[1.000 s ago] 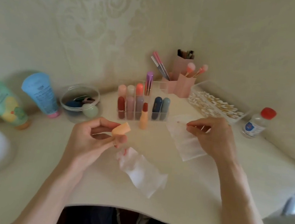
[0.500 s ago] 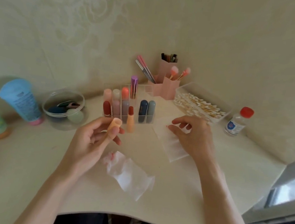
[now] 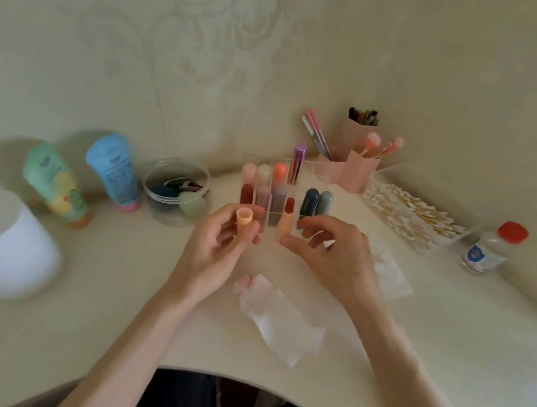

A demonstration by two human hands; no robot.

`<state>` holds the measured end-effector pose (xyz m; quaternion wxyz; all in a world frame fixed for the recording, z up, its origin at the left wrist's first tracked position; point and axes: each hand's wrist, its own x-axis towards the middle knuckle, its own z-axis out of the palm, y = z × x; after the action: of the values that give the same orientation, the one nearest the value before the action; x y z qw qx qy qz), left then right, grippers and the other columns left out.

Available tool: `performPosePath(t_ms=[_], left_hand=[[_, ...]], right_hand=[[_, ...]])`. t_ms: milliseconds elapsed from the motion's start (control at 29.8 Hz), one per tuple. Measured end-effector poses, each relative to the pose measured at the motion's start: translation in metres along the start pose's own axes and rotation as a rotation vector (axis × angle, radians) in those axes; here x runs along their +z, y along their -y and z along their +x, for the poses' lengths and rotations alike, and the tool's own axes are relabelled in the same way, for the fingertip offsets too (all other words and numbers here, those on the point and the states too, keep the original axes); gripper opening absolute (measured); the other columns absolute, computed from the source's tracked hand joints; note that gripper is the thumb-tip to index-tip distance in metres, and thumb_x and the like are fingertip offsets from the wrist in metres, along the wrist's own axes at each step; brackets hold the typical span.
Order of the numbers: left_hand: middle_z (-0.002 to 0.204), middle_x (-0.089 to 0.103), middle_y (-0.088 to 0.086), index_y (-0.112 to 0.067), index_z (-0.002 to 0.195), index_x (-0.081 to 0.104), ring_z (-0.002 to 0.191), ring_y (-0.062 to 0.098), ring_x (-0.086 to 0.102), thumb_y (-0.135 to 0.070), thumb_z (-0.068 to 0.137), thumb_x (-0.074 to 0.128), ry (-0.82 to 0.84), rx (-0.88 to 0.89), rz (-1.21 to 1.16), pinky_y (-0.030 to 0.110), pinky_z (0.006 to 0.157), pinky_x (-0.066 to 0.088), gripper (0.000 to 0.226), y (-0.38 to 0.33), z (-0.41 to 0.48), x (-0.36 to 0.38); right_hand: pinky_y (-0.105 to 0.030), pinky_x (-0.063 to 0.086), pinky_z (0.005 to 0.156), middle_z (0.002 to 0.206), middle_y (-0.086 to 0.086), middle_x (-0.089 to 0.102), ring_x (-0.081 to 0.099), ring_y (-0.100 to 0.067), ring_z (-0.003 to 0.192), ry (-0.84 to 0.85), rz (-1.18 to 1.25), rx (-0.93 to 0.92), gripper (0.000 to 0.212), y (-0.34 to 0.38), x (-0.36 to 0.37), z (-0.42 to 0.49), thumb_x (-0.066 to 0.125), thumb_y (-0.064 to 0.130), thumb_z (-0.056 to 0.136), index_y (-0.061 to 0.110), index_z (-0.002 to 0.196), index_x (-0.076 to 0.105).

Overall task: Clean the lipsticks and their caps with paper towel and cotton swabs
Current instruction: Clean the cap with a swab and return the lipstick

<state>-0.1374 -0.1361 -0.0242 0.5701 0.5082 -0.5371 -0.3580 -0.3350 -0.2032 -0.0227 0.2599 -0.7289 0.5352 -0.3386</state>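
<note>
Left hand (image 3: 217,248) pinches 1 cap (image 3: 244,218); right hand (image 3: 338,259) flanks 1 uncapped lipstick (image 3: 286,217), grip unclear; 2 paper towels (image 3: 279,323) before the organizer (image 3: 309,178).

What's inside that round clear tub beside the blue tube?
The clear tub holds a dark blue sponge, a pale green sponge and a small brownish-pink item lying on top. Anything underneath these is covered, so I cannot tell.
</note>
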Motion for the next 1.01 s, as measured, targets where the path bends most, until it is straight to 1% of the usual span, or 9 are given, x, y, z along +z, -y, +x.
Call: performPosePath(t_ms=[67,235,302,369,469,536,704,871,1006], left_hand=[[0.086,0.066,0.011,-0.005,0.107,0.063,0.079,0.013,0.063,-0.017,0.103,0.062,-0.002,-0.032,-0.009,0.017,0.072,0.048,0.012,0.002,0.000,0.001],[0.070,0.049,-0.007,-0.007,0.095,0.050,0.070,0.014,0.048,-0.015,0.106,0.056,-0.002,-0.109,-0.138,0.017,0.059,0.041,0.015,0.005,-0.001,0.003],[0.070,0.047,-0.004,-0.009,0.096,0.054,0.068,0.016,0.045,-0.018,0.103,0.062,-0.014,-0.095,-0.101,0.022,0.060,0.039,0.014,0.005,-0.002,0.003],[0.067,0.044,-0.001,-0.015,0.100,0.064,0.064,0.018,0.041,-0.022,0.097,0.071,-0.056,-0.073,-0.049,0.026,0.057,0.036,0.011,0.005,-0.001,0.001],[0.064,0.036,0.004,-0.026,0.110,0.075,0.059,0.019,0.035,-0.038,0.088,0.076,-0.122,-0.073,-0.069,0.027,0.055,0.032,0.025,0.000,0.001,-0.002],[0.066,0.033,0.009,-0.030,0.112,0.077,0.058,0.019,0.033,-0.046,0.083,0.075,-0.160,-0.088,-0.120,0.030,0.055,0.028,0.033,-0.004,0.001,-0.003],[0.063,0.029,0.011,-0.043,0.103,0.081,0.056,0.018,0.028,-0.044,0.087,0.070,-0.184,-0.082,-0.146,0.032,0.053,0.024,0.020,-0.008,-0.003,-0.003],[0.058,0.033,-0.003,-0.031,0.110,0.081,0.056,0.013,0.031,-0.041,0.088,0.070,-0.200,-0.075,-0.139,0.028,0.054,0.027,0.027,-0.008,-0.007,-0.001],[0.059,0.034,-0.005,-0.026,0.114,0.081,0.056,0.011,0.033,-0.038,0.086,0.073,-0.225,-0.076,-0.147,0.025,0.056,0.029,0.032,-0.007,-0.009,-0.001]], right_hand=[[-0.015,0.044,0.066,0.090,0.016,0.070,0.065,-0.001,0.078,0.014,-0.008,0.036,0.041,0.002,0.008,0.003,0.087,0.056,0.076,0.033,0.108,0.077],[-0.023,0.049,0.068,0.088,0.016,0.069,0.062,-0.003,0.073,0.029,-0.025,0.052,0.026,0.006,0.017,0.006,0.084,0.048,0.084,0.032,0.104,0.078],[-0.027,0.051,0.069,0.086,0.016,0.069,0.061,-0.004,0.070,0.026,-0.032,0.019,0.018,0.008,0.018,0.002,0.083,0.043,0.086,0.033,0.100,0.078],[-0.021,0.050,0.068,0.086,0.018,0.072,0.065,-0.002,0.072,0.036,-0.014,-0.025,0.012,0.013,0.017,-0.001,0.083,0.039,0.086,0.032,0.095,0.078],[-0.016,0.054,0.071,0.083,0.018,0.076,0.072,0.002,0.077,0.143,0.097,-0.086,0.007,0.028,0.011,0.000,0.081,0.032,0.088,0.029,0.092,0.076],[-0.020,0.056,0.073,0.083,0.018,0.077,0.073,-0.001,0.078,0.251,0.135,-0.144,0.007,0.037,0.009,0.005,0.080,0.028,0.090,0.026,0.096,0.077],[-0.027,0.059,0.077,0.089,0.014,0.077,0.073,-0.013,0.080,0.363,0.259,-0.293,0.017,0.034,0.014,0.010,0.074,0.012,0.096,0.018,0.111,0.079],[-0.038,0.059,0.076,0.093,0.011,0.075,0.070,-0.015,0.079,0.395,0.294,-0.375,0.022,0.024,0.015,0.007,0.070,0.011,0.100,0.014,0.121,0.076],[-0.029,0.054,0.073,0.092,0.012,0.072,0.063,-0.008,0.077,0.421,0.283,-0.378,0.024,0.019,0.011,0.008,0.069,0.011,0.101,0.016,0.124,0.075]])
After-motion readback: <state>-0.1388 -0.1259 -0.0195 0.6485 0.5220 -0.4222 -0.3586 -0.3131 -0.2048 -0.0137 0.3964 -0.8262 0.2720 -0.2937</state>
